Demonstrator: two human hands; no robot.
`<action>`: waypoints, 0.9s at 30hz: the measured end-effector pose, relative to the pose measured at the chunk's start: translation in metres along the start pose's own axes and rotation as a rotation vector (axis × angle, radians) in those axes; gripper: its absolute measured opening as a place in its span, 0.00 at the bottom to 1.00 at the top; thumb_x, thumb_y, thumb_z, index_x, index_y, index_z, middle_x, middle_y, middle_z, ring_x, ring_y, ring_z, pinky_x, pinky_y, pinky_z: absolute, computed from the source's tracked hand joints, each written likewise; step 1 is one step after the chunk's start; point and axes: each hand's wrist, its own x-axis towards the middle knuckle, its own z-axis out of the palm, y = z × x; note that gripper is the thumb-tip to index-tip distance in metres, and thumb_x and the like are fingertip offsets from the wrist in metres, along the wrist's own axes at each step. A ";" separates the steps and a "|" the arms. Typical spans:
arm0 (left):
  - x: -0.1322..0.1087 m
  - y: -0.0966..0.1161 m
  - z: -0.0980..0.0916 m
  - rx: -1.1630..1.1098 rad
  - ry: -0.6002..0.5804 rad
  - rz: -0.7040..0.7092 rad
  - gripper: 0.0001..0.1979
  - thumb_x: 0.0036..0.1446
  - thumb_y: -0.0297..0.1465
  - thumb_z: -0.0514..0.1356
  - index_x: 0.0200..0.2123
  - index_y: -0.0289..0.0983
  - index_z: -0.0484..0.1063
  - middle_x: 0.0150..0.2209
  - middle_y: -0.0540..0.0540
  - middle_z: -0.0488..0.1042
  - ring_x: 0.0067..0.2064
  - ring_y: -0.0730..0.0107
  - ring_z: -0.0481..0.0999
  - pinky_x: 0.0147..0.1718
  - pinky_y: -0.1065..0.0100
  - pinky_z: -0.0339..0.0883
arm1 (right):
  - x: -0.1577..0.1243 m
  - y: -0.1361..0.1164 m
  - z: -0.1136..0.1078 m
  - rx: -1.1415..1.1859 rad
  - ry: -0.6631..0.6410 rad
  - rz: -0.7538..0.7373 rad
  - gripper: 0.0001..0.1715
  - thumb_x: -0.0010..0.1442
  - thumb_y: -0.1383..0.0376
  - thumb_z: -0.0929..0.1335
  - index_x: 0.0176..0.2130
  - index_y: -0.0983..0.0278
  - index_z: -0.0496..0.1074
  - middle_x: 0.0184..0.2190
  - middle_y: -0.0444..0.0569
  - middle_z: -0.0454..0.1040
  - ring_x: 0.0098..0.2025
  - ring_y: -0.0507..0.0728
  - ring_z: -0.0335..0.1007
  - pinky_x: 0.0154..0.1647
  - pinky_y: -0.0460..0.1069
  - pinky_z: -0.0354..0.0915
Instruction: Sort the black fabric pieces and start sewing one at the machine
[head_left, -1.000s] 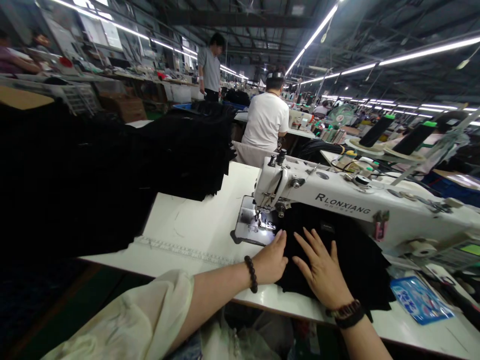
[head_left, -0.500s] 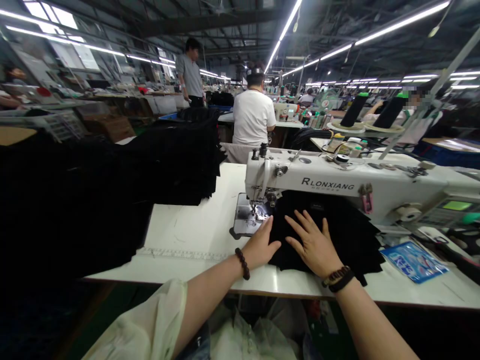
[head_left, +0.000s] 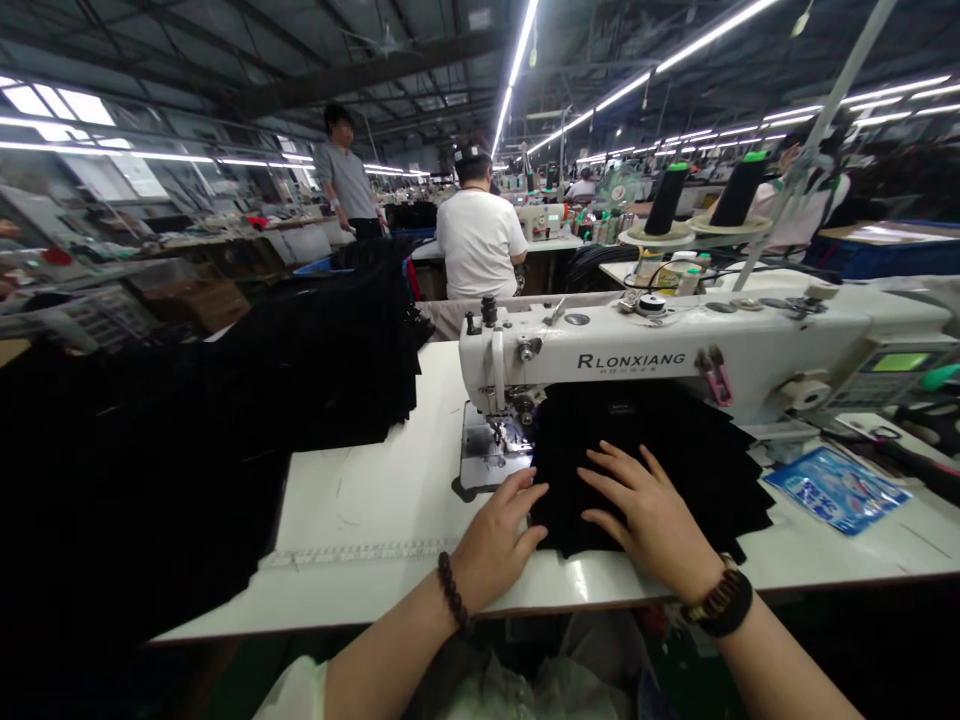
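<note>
A fanned stack of black fabric pieces (head_left: pixel 697 480) lies under the arm of a white sewing machine (head_left: pixel 540 350), with a small label near its top. My right hand (head_left: pixel 645 505) rests on this stack, fingers spread and palm down. At the stack's left edge is my left hand (head_left: pixel 504 530), its fingers apart and the tips touching or just over the fabric. The lit needle area and metal plate (head_left: pixel 480 450) are just beyond my left fingertips, with no fabric visible under the needle.
A large heap of black fabric (head_left: pixel 322 370) covers the left side. A ruler strip (head_left: pixel 360 552) runs along the table's front. At right lie a blue packet (head_left: pixel 836 490) and scissors (head_left: pixel 885 435). Thread cones (head_left: pixel 666 200) stand behind the machine. Two people (head_left: pixel 480 235) are ahead.
The view has swung slightly right and up. My left hand has drawn back a little from the needle plate, toward the table's front edge. My right hand stays on the fabric.
</note>
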 end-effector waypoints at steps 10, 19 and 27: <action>0.000 -0.001 -0.013 0.004 0.146 0.078 0.15 0.50 0.22 0.55 0.43 0.36 0.70 0.46 0.42 0.69 0.48 0.62 0.68 0.49 0.59 0.64 | 0.008 -0.011 -0.006 0.153 0.195 0.007 0.09 0.59 0.68 0.62 0.36 0.61 0.71 0.38 0.48 0.73 0.47 0.58 0.65 0.55 0.65 0.49; 0.026 0.007 -0.015 0.009 0.246 0.245 0.09 0.52 0.22 0.54 0.34 0.35 0.72 0.35 0.44 0.69 0.38 0.67 0.70 0.38 0.65 0.68 | 0.011 -0.017 -0.010 0.267 0.198 0.082 0.10 0.59 0.69 0.60 0.32 0.62 0.70 0.34 0.48 0.73 0.42 0.56 0.68 0.55 0.63 0.49; 0.032 0.011 -0.018 0.139 0.217 0.297 0.12 0.49 0.27 0.59 0.39 0.34 0.69 0.39 0.42 0.68 0.40 0.65 0.69 0.38 0.64 0.69 | 0.014 -0.020 -0.008 0.328 0.220 0.150 0.10 0.58 0.69 0.60 0.30 0.63 0.69 0.33 0.46 0.73 0.39 0.53 0.69 0.56 0.62 0.48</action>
